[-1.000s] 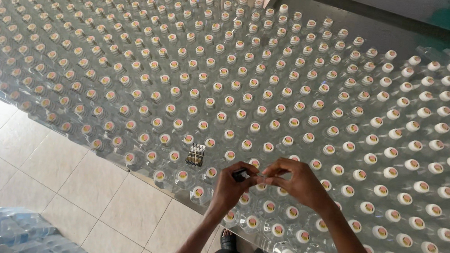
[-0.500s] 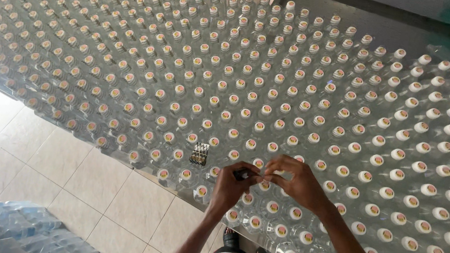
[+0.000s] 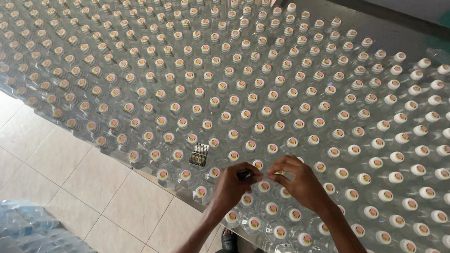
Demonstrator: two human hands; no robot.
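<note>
Left hand [image 3: 233,186] and right hand [image 3: 301,182] pinch a small dark strip [image 3: 244,174] between fingertips, above clear plastic bottles with white round caps [image 3: 273,125] massed in rows. Small silver stack [image 3: 199,154] sits on caps nearby. Blue-tinted shrink-wrapped bottle packs [image 3: 2,227] on tiled floor [image 3: 81,176].

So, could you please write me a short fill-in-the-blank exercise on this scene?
1. The clear bottles all wear white ____.
2. The left hand and right hand meet above the ____.
3. A small silvery object rests on the bottle tops, left of the ____ hand.
4. The floor is covered in pale ____.

Missing words: caps; bottles; left; tiles
</note>
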